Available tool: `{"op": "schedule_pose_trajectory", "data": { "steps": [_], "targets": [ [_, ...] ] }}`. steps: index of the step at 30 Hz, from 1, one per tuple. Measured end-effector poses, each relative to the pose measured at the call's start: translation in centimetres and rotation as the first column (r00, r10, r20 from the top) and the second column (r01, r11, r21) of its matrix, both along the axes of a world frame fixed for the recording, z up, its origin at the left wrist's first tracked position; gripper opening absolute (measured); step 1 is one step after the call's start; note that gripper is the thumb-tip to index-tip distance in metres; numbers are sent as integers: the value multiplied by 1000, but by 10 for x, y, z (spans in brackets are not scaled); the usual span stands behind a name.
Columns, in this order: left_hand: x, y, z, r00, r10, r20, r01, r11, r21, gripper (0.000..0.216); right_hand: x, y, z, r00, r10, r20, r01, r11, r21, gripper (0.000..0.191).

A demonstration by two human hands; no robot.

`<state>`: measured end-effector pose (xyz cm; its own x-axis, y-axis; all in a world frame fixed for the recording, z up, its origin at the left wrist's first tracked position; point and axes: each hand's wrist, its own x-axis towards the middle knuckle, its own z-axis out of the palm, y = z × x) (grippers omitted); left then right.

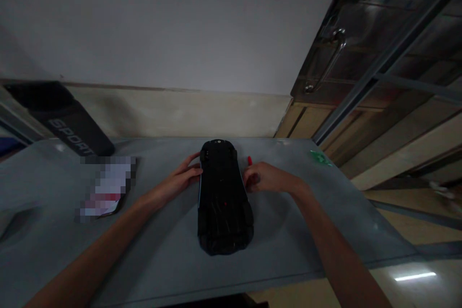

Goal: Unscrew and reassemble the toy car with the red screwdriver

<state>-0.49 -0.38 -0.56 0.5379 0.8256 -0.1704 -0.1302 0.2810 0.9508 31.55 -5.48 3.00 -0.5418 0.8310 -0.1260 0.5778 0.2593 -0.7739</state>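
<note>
A black toy car (225, 192) lies upside down on the grey table, its underside and wheels facing up. Along its left edge, my left hand (184, 173) holds the side with thumb and fingers; some fingertips are hidden against the body. Close by the right edge, my right hand (262, 177) is closed in a fist around a small thing whose red end (250, 160) sticks out beyond the knuckles. The rest of that thing is hidden in the fingers, so its kind cannot be told.
A smartphone (108, 187), partly blurred out, lies left on the table (162, 250). Behind it leans a dark cylinder marked SPORT (72, 125). A green scrap (320, 157) sits near the right edge. A wall rises behind; a metal door with a handle (330, 60) stands right.
</note>
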Motion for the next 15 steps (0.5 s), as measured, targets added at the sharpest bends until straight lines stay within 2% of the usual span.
{"op": "schedule_pose_trajectory", "data": {
  "steps": [3, 9, 13, 15],
  "targets": [
    [0, 1, -2, 1000, -1, -1, 1, 1000, -6, 74, -3, 0, -1, 1000, -14, 26, 13, 999, 36, 11],
    [-2, 6, -11, 1000, -8, 5, 8, 1000, 11, 72, -10, -7, 6, 999, -5, 42, 4, 1000, 14, 16],
    [-2, 4, -7, 1000, -7, -5, 7, 1000, 22, 75, -2, -9, 13, 998, -62, 1, 62, 998, 32, 3],
    [-1, 2, -4, 1000, -12, -6, 12, 1000, 25, 77, 1, -10, 19, 993, -94, -64, 98, 993, 60, 13]
  ]
}}
